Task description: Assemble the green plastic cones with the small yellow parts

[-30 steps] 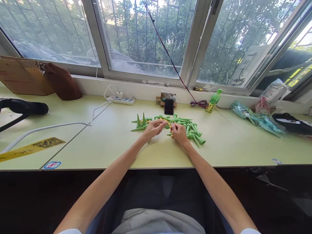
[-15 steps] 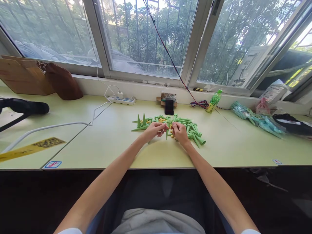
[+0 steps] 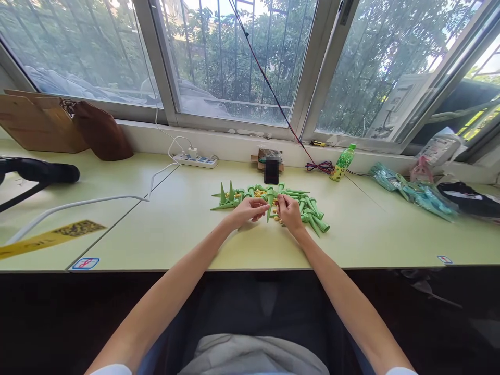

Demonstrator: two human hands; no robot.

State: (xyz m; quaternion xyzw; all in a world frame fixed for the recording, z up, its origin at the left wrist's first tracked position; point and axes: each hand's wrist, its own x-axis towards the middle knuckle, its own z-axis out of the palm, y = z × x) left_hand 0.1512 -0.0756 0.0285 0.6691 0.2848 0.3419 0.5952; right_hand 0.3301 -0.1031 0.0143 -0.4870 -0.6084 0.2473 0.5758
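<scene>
The left hand (image 3: 249, 209) is narrow, with its fingertips at the side of a green spike (image 3: 270, 200), which is between the two hands with its point downward. This way, I think, the wide upper end is free for the fingers of the right hand (image 3: 289, 212). The right hand is also narrow, the fingers curled together near this upper end; I cannot tell if a small piece is inside them.

Loose green spikes (image 3: 311, 212) lie to the right of the right hand, close by, so probably they are easy to reach. Yellow pieces (image 3: 276, 219) lie just beside the right fingers. Beyond the left hand, two upright cones (image 3: 222, 194) stand on their broad ends, which seems to keep them steady. Farther beyond both hands, a phone (image 3: 271, 172) is upright before a small box (image 3: 269, 154), perhaps leaning on it for support.
</scene>
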